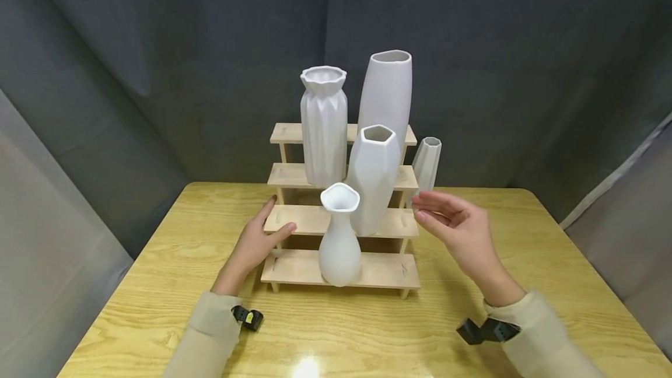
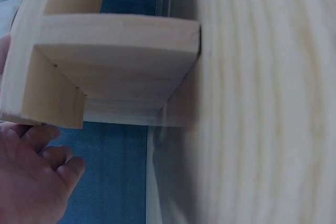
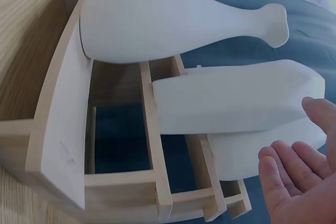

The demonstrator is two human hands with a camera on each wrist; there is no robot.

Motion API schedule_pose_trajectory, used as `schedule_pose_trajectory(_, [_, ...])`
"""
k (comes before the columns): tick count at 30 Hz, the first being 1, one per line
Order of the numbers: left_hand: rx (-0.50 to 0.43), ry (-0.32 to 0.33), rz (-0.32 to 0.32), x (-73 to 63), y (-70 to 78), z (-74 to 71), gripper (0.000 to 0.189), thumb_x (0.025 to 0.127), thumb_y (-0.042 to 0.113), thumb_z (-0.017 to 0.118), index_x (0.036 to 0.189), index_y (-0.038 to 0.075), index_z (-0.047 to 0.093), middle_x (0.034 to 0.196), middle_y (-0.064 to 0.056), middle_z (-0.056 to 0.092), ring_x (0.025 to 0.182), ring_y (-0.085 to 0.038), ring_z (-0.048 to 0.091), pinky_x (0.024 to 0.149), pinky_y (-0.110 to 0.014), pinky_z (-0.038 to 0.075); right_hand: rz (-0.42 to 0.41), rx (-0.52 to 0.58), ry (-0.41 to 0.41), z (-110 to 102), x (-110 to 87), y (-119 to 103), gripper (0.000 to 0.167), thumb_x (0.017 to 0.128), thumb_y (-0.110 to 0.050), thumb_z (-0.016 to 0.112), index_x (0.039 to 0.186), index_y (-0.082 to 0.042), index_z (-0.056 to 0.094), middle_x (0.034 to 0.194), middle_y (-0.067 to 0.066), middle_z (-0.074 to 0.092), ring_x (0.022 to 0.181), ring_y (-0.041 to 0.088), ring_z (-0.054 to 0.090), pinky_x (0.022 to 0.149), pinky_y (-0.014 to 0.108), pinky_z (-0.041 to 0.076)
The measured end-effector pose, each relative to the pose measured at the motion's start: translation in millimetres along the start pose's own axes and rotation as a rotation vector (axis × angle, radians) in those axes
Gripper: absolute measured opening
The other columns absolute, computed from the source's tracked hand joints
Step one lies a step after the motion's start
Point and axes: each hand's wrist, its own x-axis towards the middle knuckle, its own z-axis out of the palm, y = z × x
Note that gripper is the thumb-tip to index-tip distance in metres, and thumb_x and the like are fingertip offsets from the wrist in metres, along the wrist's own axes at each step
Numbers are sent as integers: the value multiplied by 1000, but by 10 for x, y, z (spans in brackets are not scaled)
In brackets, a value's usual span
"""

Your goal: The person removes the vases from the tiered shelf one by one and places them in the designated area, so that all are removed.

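Observation:
A pale wooden stepped stand (image 1: 299, 219) carries several white vases. My left hand (image 1: 256, 242) grips its left end at the second step, thumb over the board and fingers at the side. Beside the stand's right end, my right hand (image 1: 462, 232) has loosely bent fingers with nothing between them. A bulbous vase with a flared mouth (image 1: 340, 255) stands on the bottom step, a faceted vase (image 1: 370, 177) on the second. Higher up are a pleated vase (image 1: 324, 133) and a tall smooth vase (image 1: 385, 92), its base hidden. A small ribbed vase (image 1: 427, 165) rises behind my right fingertips.
The stand is on a yellow wood-grain table (image 1: 173, 273). Dark grey cloth (image 1: 472, 74) hangs behind the table's far edge, with paler cloth at both sides. Each sleeve cuff has a small black camera (image 1: 252, 318) strapped to it.

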Motion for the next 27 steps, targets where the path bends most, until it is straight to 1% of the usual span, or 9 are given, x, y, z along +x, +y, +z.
schedule_pose_trajectory(6, [-9, -2, -3, 7, 14, -9, 101, 81, 69, 65, 159, 29, 17, 163, 0, 14, 148, -28, 16, 115, -53, 23, -11, 36, -29, 65, -3, -24, 36, 86, 5, 73, 120, 10, 63, 114, 21, 68, 105, 24, 67, 87, 29, 54])
schedule_pose_trajectory(11, [-16, -8, -8, 8, 7, -8, 101, 81, 69, 66, 160, 27, 17, 163, 0, 14, 148, -28, 16, 116, -53, 22, -10, 69, -52, 142, -9, -44, 35, 85, 6, 74, 118, 11, 64, 112, 21, 69, 103, 25, 68, 85, 30, 55])
schedule_pose_trajectory(16, [-38, -12, -15, 23, -3, -10, 102, 80, 68, 67, 159, 28, 17, 163, 2, 13, 148, -26, 15, 115, -53, 22, -2, 68, -52, 223, -8, -84, 32, 85, 6, 74, 116, 10, 66, 111, 18, 70, 102, 24, 68, 82, 30, 56])
schedule_pose_trajectory(20, [-43, -10, -16, 30, -6, -20, 102, 80, 69, 68, 159, 29, 17, 163, 2, 13, 148, -26, 15, 115, -53, 22, -1, 81, -50, 289, -2, -110, 32, 85, 8, 73, 116, 10, 67, 110, 20, 70, 101, 24, 69, 82, 30, 56])
schedule_pose_trajectory(23, [-44, -12, -16, 26, -3, -23, 102, 80, 69, 68, 159, 29, 17, 163, 2, 13, 148, -26, 15, 115, -53, 22, 2, 91, -51, 328, -6, -113, 31, 84, 9, 73, 115, 10, 68, 110, 22, 70, 100, 25, 69, 81, 31, 57])
schedule_pose_trajectory(27, [-45, -15, -16, 15, -10, -17, 102, 80, 68, 68, 160, 27, 17, 163, 1, 13, 148, -26, 14, 115, -53, 23, 9, 79, -63, 362, -13, -101, 31, 84, 8, 74, 115, 9, 68, 109, 22, 70, 99, 26, 69, 81, 31, 57])
